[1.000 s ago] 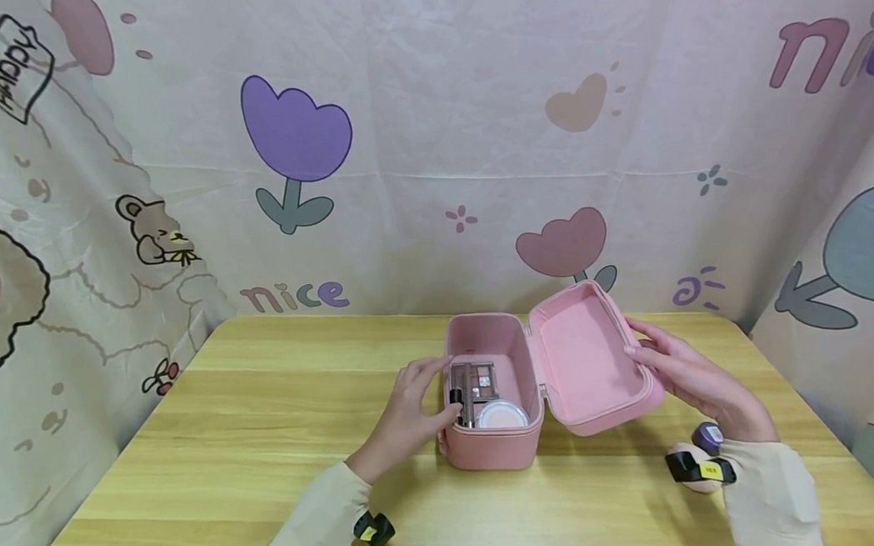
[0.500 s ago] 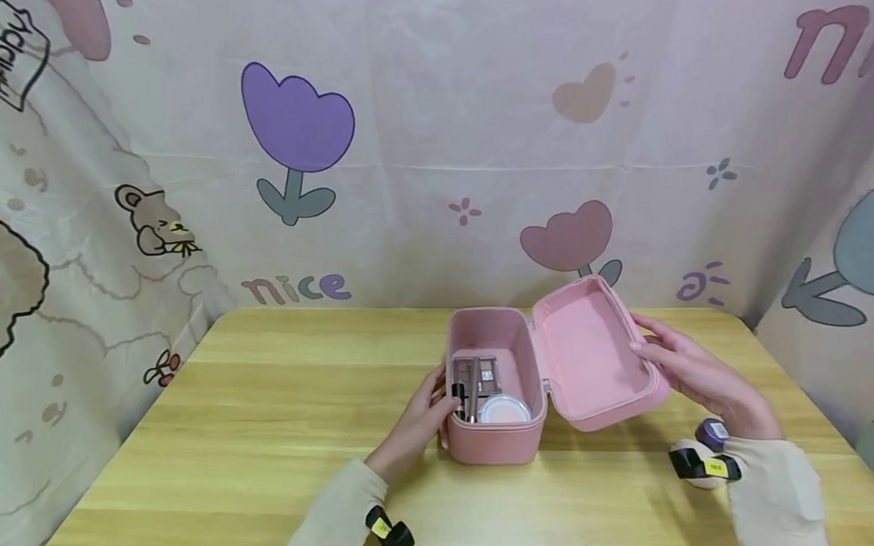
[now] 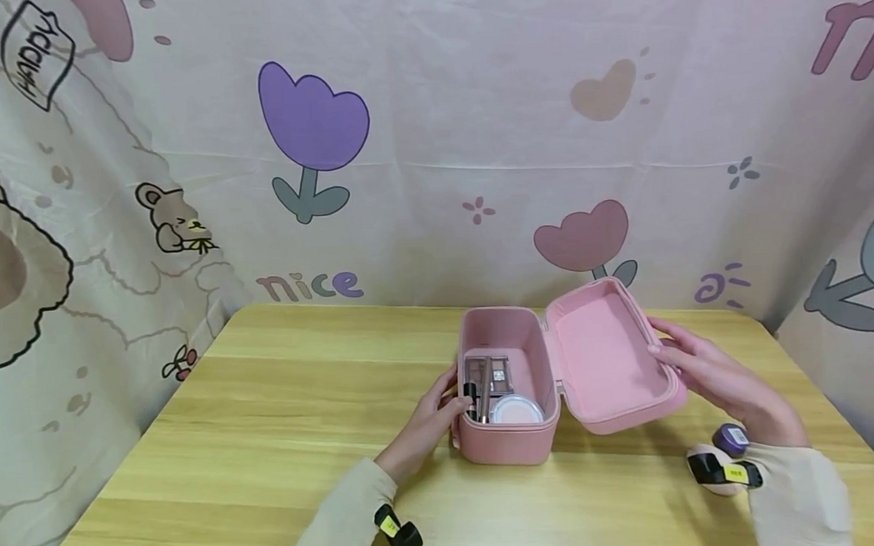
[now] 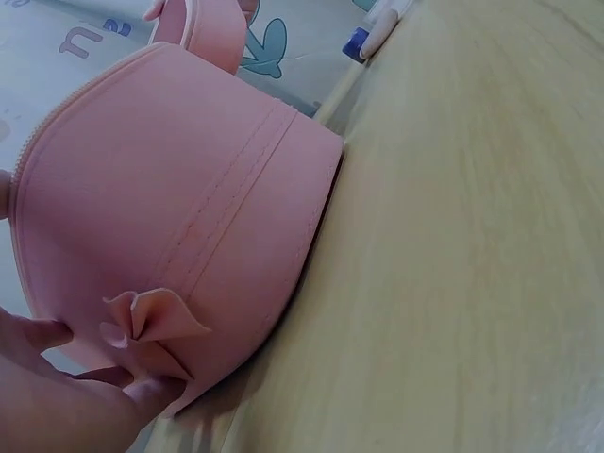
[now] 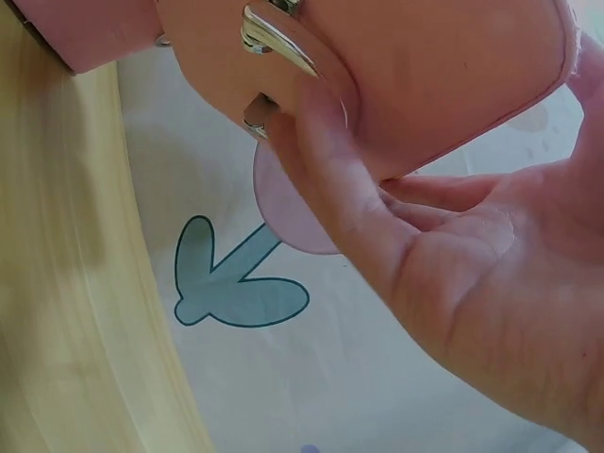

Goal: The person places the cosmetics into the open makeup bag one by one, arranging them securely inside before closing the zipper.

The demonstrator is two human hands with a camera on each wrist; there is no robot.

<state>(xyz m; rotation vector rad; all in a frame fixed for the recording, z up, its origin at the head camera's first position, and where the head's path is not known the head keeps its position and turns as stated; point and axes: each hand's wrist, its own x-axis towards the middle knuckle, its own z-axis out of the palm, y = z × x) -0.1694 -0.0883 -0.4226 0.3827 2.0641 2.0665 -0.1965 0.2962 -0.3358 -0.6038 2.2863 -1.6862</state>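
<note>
A pink cosmetic case (image 3: 506, 446) stands on the table with its lid (image 3: 603, 350) swung out to the right. My left hand (image 3: 432, 415) grips the case's left wall, thumb over the rim and the other fingers outside. In the left wrist view, those fingers press beside a small pink bow (image 4: 156, 321). My right hand (image 3: 721, 377) holds the lid's right edge, thumb on the rim side. The right wrist view shows fingers beneath the lid's metal handle fitting (image 5: 283, 38). Inside lie an eyeshadow palette (image 3: 500, 375), a round white compact (image 3: 516, 410), a slim tube (image 3: 485, 391) and a black-capped tube (image 3: 470, 398).
By my right sleeve, a small purple-lidded jar (image 3: 731, 439) and a pale rounded item (image 3: 720, 487) are on the wooden table (image 3: 267, 450). A printed cloth (image 3: 426, 98) hangs behind and along both sides.
My left hand has come down from over the case's left rim to grip its outer wall. My right hand keeps hold of the lid at much the same angle. The head view has shifted slightly.
</note>
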